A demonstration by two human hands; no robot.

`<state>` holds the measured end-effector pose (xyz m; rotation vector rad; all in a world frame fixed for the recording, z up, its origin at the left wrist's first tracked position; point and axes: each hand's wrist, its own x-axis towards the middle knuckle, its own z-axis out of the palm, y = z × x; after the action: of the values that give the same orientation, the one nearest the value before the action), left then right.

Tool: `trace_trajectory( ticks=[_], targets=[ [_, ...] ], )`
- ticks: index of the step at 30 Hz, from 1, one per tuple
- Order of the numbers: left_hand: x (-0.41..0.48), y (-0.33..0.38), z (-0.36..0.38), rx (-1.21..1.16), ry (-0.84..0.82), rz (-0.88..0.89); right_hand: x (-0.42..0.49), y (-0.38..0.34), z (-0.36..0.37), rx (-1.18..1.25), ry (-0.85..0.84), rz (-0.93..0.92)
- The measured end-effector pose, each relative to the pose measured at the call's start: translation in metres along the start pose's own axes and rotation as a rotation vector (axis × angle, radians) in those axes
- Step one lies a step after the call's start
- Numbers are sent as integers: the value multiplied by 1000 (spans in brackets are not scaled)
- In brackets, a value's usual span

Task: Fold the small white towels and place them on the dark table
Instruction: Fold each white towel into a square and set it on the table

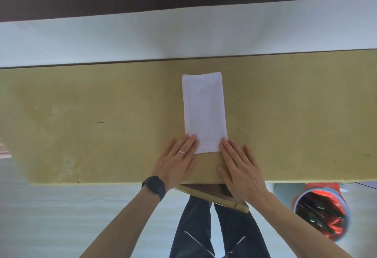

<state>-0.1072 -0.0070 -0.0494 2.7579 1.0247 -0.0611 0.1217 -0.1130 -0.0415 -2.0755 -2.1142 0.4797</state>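
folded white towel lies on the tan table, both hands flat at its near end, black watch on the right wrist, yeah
No: the black watch is on the left wrist, not the right, as the head view shows. The rest stands: the folded white towel lies on the tan table, left hand and right hand flat at its near end.

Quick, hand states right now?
Left hand: open, flat, fingertips on the folded white cloth towel, near corner.
Right hand: open, flat, fingertips touching its other near corner.

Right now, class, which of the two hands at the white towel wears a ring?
The left hand: it has a thin ring and a black wristwatch. The right hand wears neither.
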Motion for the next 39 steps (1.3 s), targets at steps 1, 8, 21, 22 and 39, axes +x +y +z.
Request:
trace_trajectory(
  ticks=[1,8,21,22,39],
  targets=[
    [-2,3,-1,-6,-2,-7,-1,-1,1,0,28,5],
    [-36,31,2,-26,-46,65,-33,-8,16,-30,133,-79],
    [-42,25,-28,-216,-18,81,-36,-4,-9,125,107,-107],
    [-35,25,-39,-287,-57,-3,-31,-5,-16,195,99,-64],
    [98,-16,-54,-1185,-62,-952,112,-16,-40,741,69,776]
  ],
)
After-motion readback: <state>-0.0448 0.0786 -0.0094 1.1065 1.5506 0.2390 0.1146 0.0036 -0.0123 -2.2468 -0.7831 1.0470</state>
